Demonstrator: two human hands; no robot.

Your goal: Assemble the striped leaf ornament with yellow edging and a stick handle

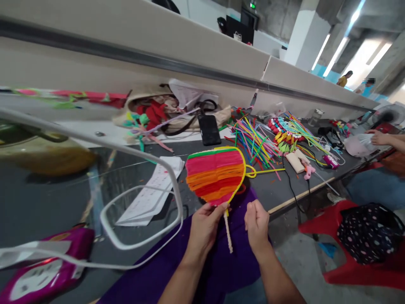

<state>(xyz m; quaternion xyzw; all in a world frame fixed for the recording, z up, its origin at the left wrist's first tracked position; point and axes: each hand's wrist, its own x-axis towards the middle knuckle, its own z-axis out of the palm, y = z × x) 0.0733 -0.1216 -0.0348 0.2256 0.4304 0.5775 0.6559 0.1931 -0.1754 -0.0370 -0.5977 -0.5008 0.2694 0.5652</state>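
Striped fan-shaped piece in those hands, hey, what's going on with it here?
A person's left hand grips the striped fan-shaped piece near its base, where a pale stem hangs down. The right hand is curled beside the stem, not touching it; whether it holds anything is hidden. A yellow strand sticks out past the piece's right edge. Beyond lie a heap of colored sticks and a black phone.
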